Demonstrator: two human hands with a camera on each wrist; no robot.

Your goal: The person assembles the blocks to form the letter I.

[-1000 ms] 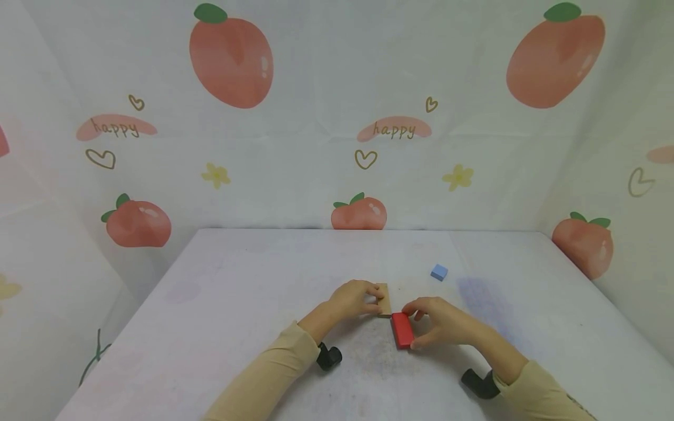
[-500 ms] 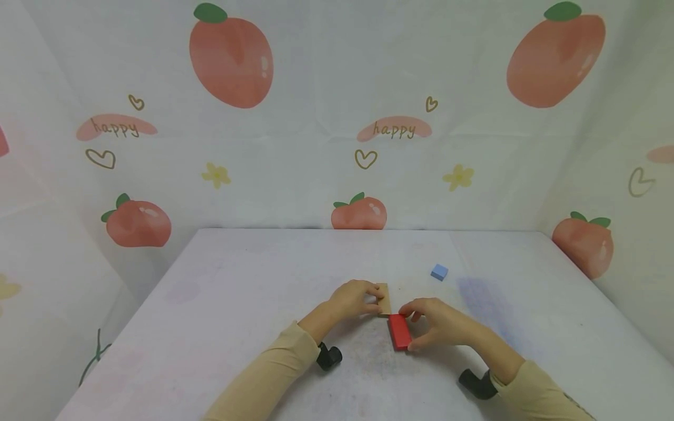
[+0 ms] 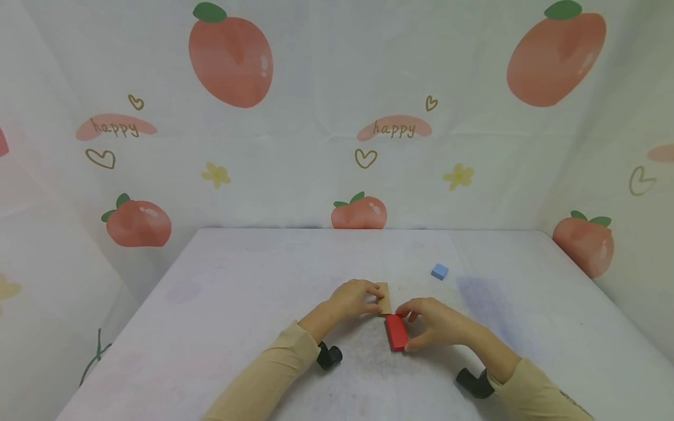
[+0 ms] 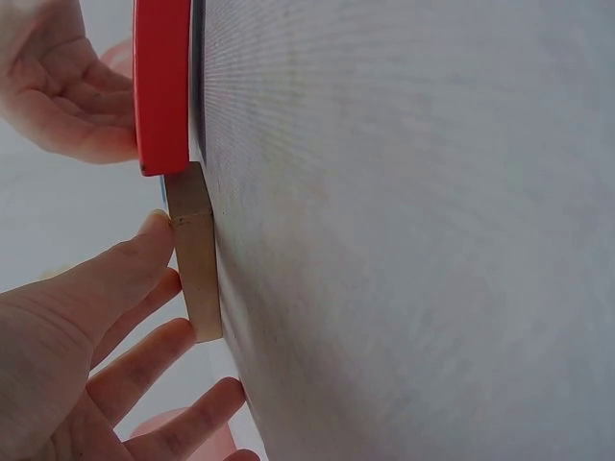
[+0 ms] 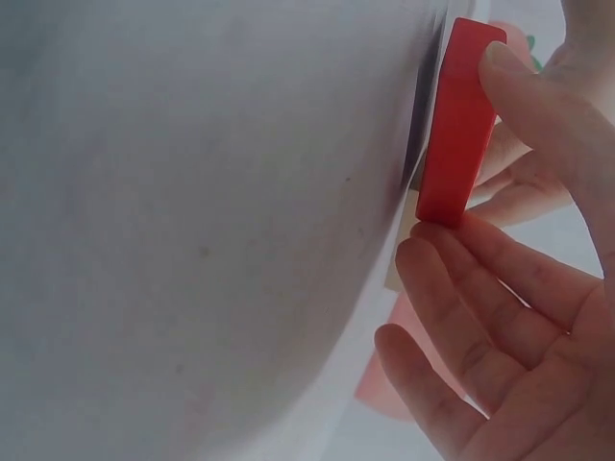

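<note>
A tan rectangular wooden block [image 3: 385, 302] lies flat on the worktop [image 3: 263, 263], the left hand [image 3: 350, 299] touching it. A glossy red rectangular block [image 3: 397, 332], pinched end to end by the right hand [image 3: 441, 323], sits broad face up at its near end.

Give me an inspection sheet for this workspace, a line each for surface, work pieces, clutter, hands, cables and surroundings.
Surface: white table with a blue-violet patch toward the right.
Work pieces: red block at the near end of the wooden block; whether they touch is unclear.
Clutter: blue block, lying apart, farther back.
Hands: left hand holds the wooden block; right hand pinches the red block.
Cables: none certain; green strand at left, cord or print unclear.
Surroundings: pale backdrop with fruit prints.
</note>
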